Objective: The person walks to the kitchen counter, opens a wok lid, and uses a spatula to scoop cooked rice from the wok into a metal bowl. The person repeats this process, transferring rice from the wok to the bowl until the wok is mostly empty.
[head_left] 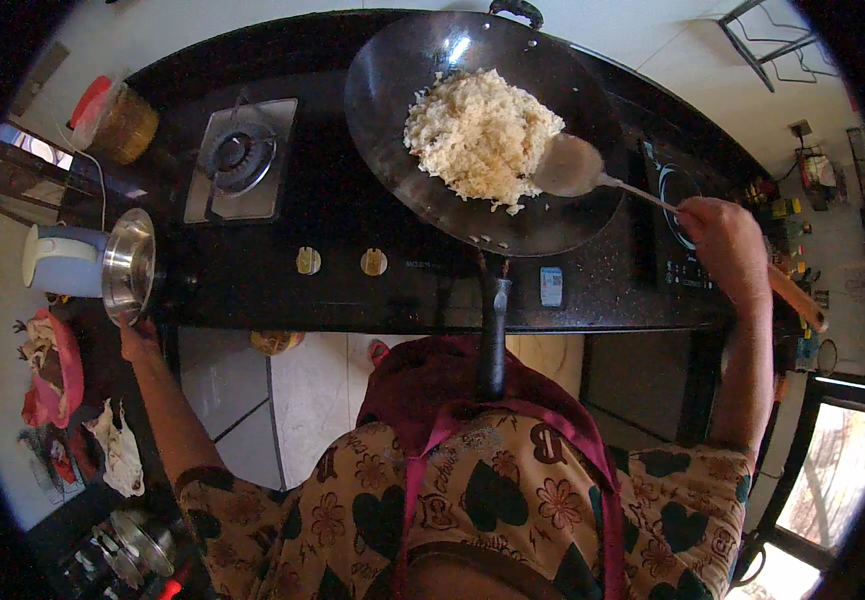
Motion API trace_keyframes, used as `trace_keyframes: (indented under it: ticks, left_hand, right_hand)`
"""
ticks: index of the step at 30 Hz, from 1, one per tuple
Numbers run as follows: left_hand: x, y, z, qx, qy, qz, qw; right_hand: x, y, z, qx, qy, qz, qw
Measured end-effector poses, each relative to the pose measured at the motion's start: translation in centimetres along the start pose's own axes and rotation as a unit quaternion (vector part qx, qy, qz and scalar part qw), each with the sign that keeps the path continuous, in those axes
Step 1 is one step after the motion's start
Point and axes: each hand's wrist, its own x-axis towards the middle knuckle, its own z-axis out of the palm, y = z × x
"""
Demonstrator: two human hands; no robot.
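Observation:
A large dark wok [382, 110] sits on the stove with a mound of cooked rice [482, 130] in it. My right hand [727, 245] is closed around the handle of a wok spatula [570, 168], whose wooden end sticks out past my wrist. The spatula's round blade touches the right side of the rice. Over at the left, my left hand [138, 338] grips the near rim of a shiny metal bowl [130, 265], which is tilted on its side. The bowl hides part of my fingers. No food shows inside the bowl.
A gas burner [242, 160] lies left of the wok, with two knobs [340, 262] below it. The wok's long handle [493, 340] points toward my body. A blue-grey jug [67, 260], a red-lidded jar [117, 120] and an induction cooktop [677, 255] stand around.

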Motion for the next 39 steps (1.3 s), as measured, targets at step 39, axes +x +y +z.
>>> trace_keyframes:
  ticks: [39]
  left_hand:
    - [-38.5, 5.6, 17.1, -0.049, -0.435, 0.109, 0.892]
  right_hand:
    - [-0.1, -3.4, 12.2, 0.253, 0.073, 0.099, 0.960]
